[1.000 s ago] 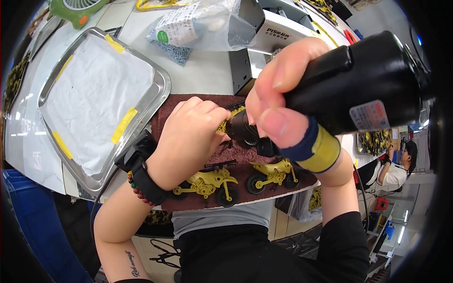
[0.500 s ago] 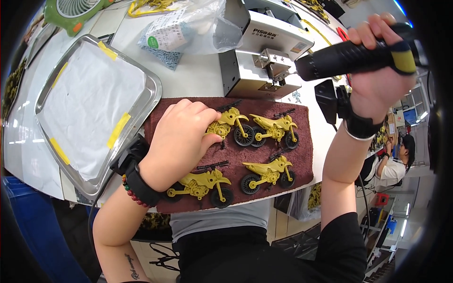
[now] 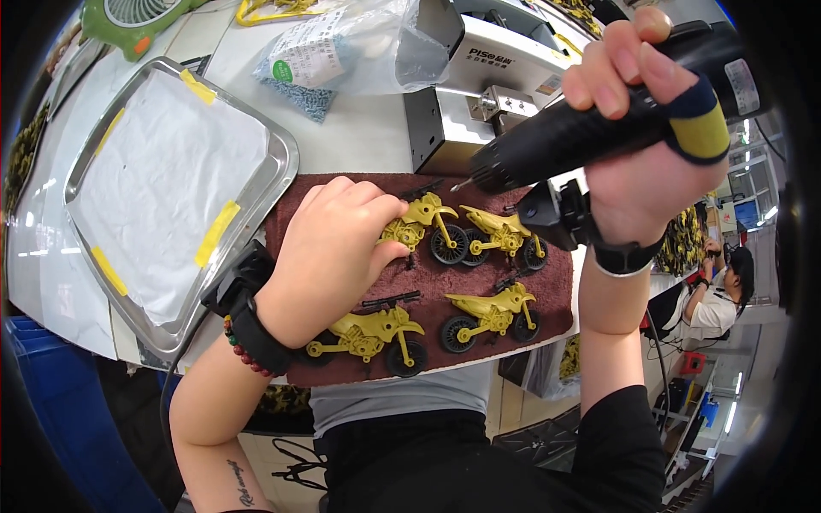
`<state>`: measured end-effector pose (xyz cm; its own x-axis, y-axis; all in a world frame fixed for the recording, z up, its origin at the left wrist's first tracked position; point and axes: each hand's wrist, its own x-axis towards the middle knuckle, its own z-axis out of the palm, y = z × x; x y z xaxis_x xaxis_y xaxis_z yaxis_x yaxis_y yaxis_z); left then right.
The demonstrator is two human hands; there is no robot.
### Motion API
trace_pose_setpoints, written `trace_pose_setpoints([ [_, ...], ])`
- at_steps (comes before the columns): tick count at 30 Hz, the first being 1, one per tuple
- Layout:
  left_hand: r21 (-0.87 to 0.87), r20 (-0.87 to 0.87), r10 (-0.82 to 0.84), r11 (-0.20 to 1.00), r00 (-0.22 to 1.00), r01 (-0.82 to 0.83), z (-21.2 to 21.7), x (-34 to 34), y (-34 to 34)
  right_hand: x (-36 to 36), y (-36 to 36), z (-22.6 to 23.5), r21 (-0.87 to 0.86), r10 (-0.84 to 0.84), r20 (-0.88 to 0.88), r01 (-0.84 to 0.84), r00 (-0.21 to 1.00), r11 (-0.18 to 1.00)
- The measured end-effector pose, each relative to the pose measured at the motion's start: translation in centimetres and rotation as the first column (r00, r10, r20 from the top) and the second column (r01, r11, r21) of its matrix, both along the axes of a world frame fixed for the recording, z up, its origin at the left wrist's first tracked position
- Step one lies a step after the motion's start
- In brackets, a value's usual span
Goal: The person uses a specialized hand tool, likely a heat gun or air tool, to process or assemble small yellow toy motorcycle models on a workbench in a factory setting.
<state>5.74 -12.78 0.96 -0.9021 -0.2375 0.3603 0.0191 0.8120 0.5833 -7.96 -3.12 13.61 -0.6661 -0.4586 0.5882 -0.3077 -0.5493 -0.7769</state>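
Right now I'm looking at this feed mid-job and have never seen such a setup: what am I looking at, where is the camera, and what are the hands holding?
There is no machine here: a person works with two bare hands. The single picture comes from a wide fisheye camera worn on the head, looking down, so straight edges bend near the rim and the forearms enter from below.

On the white table lies a dark red cloth mat with four yellow toy motorcycles. The left hand presses on the upper left motorcycle. The right hand grips a black powered screwdriver, raised above the mat with its tip pointing left.

To the left sits a metal tray lined with white paper and yellow tape. Behind the mat are a grey metal box and a clear plastic bag.
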Motion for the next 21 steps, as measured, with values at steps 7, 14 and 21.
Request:
trace_pose_setpoints([
  [7,0.006,0.014,-0.002,1.0,1.0,0.002,0.0,0.0,-0.1,-0.7,-0.6,-2.4,0.023,0.38,0.098,-0.384,0.92,0.923],
  [14,-0.032,0.035,0.008,0.999,0.999,-0.007,-0.1,0.1,0.0,-0.4,-0.1,-3.3,0.194,0.405,0.002,-0.398,0.914,0.897],
  [21,-0.036,0.037,0.007,0.999,0.999,-0.006,-0.1,0.0,0.1,0.1,0.2,-4.0,0.232,0.361,-0.033,-0.345,0.932,0.91],
])
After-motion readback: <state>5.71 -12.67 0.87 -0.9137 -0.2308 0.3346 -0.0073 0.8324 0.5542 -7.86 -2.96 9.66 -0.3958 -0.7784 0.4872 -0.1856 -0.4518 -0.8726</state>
